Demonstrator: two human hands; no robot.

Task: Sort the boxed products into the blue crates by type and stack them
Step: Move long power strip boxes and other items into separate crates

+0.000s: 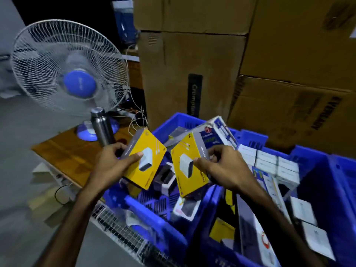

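My left hand [113, 160] grips a yellow box [148, 164] printed with a white charger, held tilted above the left blue crate [154, 212]. A matching yellow box [185, 168] sits in my right hand [221, 166], above the wall between the two crates. The left crate holds several dark and white boxes. In the right blue crate [319, 182] lie stacked small white boxes [269, 162], a long white box [254, 232] and more yellow boxes. A blue-and-white box [215, 133] leans at the back of the crates.
A white and blue table fan [71, 72] and a steel bottle [101, 126] stand on a wooden table [73, 155] to the left. Large cardboard cartons [192, 74] are stacked behind the crates. A wire grid [123, 234] lies below the left crate.
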